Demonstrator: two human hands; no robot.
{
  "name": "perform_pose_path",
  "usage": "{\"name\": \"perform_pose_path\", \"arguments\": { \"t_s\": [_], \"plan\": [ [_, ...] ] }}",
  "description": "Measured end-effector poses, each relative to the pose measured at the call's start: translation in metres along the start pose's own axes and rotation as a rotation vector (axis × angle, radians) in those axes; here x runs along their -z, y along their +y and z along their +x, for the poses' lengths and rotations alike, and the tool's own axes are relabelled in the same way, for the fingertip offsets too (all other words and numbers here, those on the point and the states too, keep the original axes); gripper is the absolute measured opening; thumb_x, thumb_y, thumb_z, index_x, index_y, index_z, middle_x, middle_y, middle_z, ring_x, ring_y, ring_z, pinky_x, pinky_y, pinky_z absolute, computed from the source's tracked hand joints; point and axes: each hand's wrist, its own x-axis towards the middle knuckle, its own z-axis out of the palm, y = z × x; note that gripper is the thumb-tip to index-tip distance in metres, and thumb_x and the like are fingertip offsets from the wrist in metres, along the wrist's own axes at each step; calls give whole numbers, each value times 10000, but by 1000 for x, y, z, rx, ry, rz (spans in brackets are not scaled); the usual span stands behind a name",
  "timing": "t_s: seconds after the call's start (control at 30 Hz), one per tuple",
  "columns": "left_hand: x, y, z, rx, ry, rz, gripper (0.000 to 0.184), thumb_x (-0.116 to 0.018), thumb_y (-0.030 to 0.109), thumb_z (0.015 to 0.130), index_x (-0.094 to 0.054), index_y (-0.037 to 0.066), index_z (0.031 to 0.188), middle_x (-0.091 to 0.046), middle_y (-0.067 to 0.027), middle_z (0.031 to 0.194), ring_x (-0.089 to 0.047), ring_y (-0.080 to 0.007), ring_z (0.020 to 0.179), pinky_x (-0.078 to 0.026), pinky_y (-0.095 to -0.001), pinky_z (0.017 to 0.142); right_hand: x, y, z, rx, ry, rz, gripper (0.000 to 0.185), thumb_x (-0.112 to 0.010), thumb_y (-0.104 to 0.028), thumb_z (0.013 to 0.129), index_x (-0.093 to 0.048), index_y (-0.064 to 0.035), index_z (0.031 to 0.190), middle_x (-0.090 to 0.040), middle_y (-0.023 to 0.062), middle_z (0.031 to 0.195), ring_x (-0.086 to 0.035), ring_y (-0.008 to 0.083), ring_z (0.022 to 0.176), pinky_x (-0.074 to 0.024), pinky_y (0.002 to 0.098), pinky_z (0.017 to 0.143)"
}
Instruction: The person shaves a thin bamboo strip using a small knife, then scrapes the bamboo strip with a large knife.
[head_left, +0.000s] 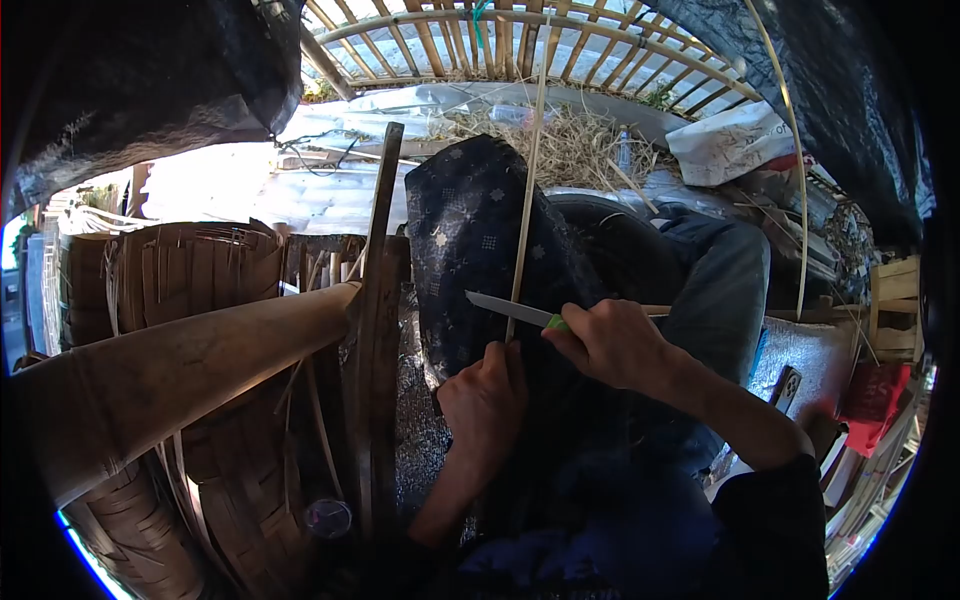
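Observation:
My left hand [484,405] is closed round the lower end of a long thin bamboo strip [529,190], which rises away from me. In my right hand [622,345] is a knife [510,309] with a green handle, its blade pointing left. The blade crosses the strip just above my left hand; whether it cuts into the strip I cannot tell. Beneath both lies a dark patterned cloth [462,215] spread over my leg. My other leg, in jeans [715,280], is bent to the right.
A thick bamboo pole [200,365] juts in from the left against an upright wooden slat [375,300]. Woven baskets [190,270] stand behind it. Ahead are a heap of shavings [570,140] and a slatted bamboo fence [520,40]. A red cloth or bag [872,400] lies at right.

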Motion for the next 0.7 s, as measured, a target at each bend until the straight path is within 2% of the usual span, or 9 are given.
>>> {"name": "perform_pose_path", "arguments": {
  "t_s": [0.1,0.27,0.4,0.5,0.57,0.7],
  "plan": [
    [-5,-1,-2,-12,-42,26,300,-542,230,924,-516,79,666,-592,-77,522,-605,-268,441,-458,-376,422,1,0,0,-30,-36,-14,477,-457,-420,959,-566,-23,719,-581,180,533,-629,354,527,-521,442,492],
    [-8,4,-3,-46,-32,17,307,-525,234,933,-520,80,668,-594,-81,523,-608,-270,445,-459,-374,427,-2,14,11,-165,46,-45,512,-462,-434,955,-589,-13,692,-596,190,560,-631,371,553,-531,449,520],
    [-10,2,-4,-38,-43,16,313,-520,242,936,-523,79,669,-594,-86,523,-608,-273,445,-456,-376,422,-9,30,21,-161,64,-49,508,-463,-423,957,-597,-4,703,-599,194,569,-628,376,554,-531,450,521],
    [-10,2,-5,-24,-41,20,307,-529,236,933,-521,76,670,-589,-88,518,-606,-278,444,-453,-379,418,-10,46,37,-115,160,-60,496,-474,-404,958,-594,0,696,-593,198,561,-624,379,552,-529,453,520],
    [-9,1,-6,-27,-35,-2,305,-536,236,929,-521,76,670,-588,-93,516,-603,-282,441,-453,-380,416,-8,56,50,-146,239,-100,435,-510,-344,952,-555,-11,677,-570,192,548,-600,386,537,-494,454,466],
    [-9,-2,-1,-10,15,-71,321,-552,213,919,-508,75,633,-577,-100,505,-581,-308,422,-431,-391,403,-6,71,66,-130,238,-158,484,-485,-362,962,-561,10,662,-570,192,529,-607,389,531,-500,461,505]
  ]
}}
